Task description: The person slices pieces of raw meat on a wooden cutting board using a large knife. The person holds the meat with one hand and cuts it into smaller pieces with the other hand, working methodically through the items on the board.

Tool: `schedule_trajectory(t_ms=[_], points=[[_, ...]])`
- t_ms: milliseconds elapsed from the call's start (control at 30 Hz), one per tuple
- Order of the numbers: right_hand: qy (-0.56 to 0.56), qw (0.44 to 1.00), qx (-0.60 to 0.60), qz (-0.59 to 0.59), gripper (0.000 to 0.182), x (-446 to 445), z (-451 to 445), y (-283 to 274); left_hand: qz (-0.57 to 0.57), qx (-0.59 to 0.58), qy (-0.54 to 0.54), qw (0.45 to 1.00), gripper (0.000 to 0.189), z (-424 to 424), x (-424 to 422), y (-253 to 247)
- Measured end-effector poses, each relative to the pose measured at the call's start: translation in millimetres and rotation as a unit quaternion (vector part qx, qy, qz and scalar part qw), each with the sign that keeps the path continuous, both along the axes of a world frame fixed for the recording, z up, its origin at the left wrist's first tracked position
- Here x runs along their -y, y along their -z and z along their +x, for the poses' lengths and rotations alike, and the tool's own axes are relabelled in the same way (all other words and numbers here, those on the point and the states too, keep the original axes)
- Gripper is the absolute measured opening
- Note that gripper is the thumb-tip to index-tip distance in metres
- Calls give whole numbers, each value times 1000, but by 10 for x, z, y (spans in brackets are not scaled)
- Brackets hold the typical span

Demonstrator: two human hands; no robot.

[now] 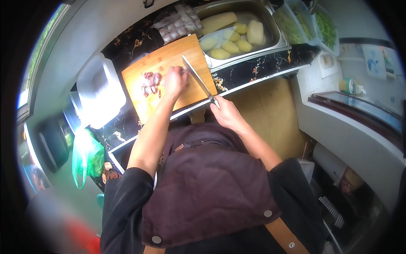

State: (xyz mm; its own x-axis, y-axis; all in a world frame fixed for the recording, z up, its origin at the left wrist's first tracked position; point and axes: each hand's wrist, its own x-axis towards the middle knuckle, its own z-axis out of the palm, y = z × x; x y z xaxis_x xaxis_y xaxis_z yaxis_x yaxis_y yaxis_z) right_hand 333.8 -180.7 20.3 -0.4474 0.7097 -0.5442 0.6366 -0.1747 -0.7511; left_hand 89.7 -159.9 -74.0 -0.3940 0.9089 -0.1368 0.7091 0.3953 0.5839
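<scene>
A wooden cutting board (pixel 190 47) lies on the counter before me. My right hand (pixel 227 112) grips a kitchen knife (pixel 198 76) by its handle, at the board's front right corner. The long blade slants across the board, its tip pointing away from me. Beside the blade, the curled fingers of my left hand (pixel 175 82) press down around a small purplish garlic piece (pixel 186 68), mostly hidden by them. Left of that hand sits a small heap of purple-skinned garlic cloves (pixel 151 83), with bits of skin around it.
A plastic bag of garlic bulbs (pixel 179 27) lies behind the board. Peeled potatoes (pixel 230 46) sit in water in the steel sink (pixel 280 38). Green beans (pixel 328 28) fill plastic tubs at right. A white plastic container (pixel 101 85) and a green plastic bag (pixel 88 155) stand left.
</scene>
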Motion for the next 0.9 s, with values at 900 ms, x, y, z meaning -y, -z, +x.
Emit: schedule_trajectory(t_ms=[900], points=[[-18, 996, 42, -78, 28, -126, -116, -11, 19, -4, -39, 999, 27, 61, 6, 58]])
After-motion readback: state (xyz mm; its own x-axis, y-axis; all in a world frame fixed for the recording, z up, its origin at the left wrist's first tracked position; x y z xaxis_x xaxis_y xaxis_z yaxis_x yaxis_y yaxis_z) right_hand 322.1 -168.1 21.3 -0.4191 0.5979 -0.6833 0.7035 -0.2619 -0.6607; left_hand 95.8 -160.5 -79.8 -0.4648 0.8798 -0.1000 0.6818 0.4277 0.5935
